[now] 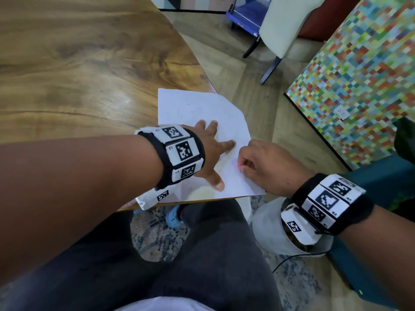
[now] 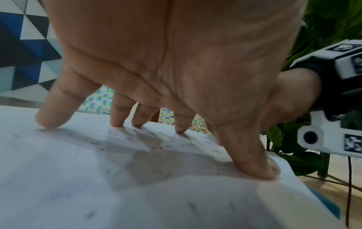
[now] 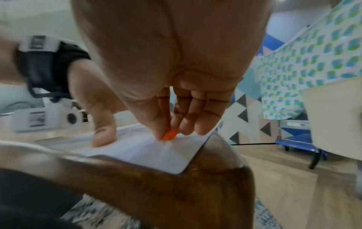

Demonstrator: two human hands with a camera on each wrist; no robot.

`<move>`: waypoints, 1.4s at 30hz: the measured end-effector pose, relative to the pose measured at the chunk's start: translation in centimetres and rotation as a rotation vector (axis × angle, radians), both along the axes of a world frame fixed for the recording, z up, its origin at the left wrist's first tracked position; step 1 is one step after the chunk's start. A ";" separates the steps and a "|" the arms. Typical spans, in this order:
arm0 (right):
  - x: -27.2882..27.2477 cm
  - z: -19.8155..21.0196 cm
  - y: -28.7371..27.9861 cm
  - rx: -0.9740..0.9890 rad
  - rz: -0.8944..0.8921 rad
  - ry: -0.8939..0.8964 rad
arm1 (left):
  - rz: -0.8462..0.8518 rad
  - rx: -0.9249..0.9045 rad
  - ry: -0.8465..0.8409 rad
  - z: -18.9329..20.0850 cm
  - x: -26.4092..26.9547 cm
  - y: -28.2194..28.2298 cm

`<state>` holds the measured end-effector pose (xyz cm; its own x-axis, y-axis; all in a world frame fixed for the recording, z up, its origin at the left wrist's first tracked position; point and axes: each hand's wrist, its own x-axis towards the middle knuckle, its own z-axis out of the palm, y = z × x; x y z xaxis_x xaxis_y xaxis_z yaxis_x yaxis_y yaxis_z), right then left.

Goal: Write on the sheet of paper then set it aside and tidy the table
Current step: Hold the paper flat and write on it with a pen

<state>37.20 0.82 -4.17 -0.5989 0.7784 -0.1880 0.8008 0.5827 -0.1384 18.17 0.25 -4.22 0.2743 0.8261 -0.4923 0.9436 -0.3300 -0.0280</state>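
spread flat, left hand (image 1: 208, 153) pins the sheet of paper (image 1: 197, 108) at the counter (image 1: 78, 75) corner so it won't slip while right hand (image 1: 265, 167) pinches an orange writing stub (image 3: 169, 134) against it.

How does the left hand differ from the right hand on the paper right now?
The left hand is spread, its straight fingers pressing on the sheet of paper; the right hand is bunched, fingers curled. The left hand holds nothing; the right hand pinches a small orange writing tool tip-down on the sheet. The left hand lies further in on the sheet; the right hand works near the table's corner. Both touch the same sheet and wear tagged wristbands.
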 end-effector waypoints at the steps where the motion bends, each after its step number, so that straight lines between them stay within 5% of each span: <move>1: 0.1 0.1 -0.7 -0.017 0.061 -0.009 | 0.005 -0.007 0.004 0.0 0.1 0.1; 5: 0.3 0.3 -2.6 -0.065 0.191 -0.063 | 0.011 -0.008 0.014 -0.3 0.2 0.2; 14: -1.2 0.2 2.4 0.074 -0.103 -0.039 | 0.035 -0.013 -0.037 -0.7 -0.2 0.1; 25: 0.7 -0.8 -1.1 0.056 0.070 0.063 | 0.007 -0.039 -0.085 -1.2 -1.2 -1.3; 33: -0.1 -0.2 -1.1 -0.011 0.038 0.126 | -0.048 0.160 -0.139 -0.9 -1.7 -1.7; 42: -2.5 0.1 4.1 0.101 -0.043 -0.030 | 0.035 -0.019 -0.071 -1.0 -1.3 -0.4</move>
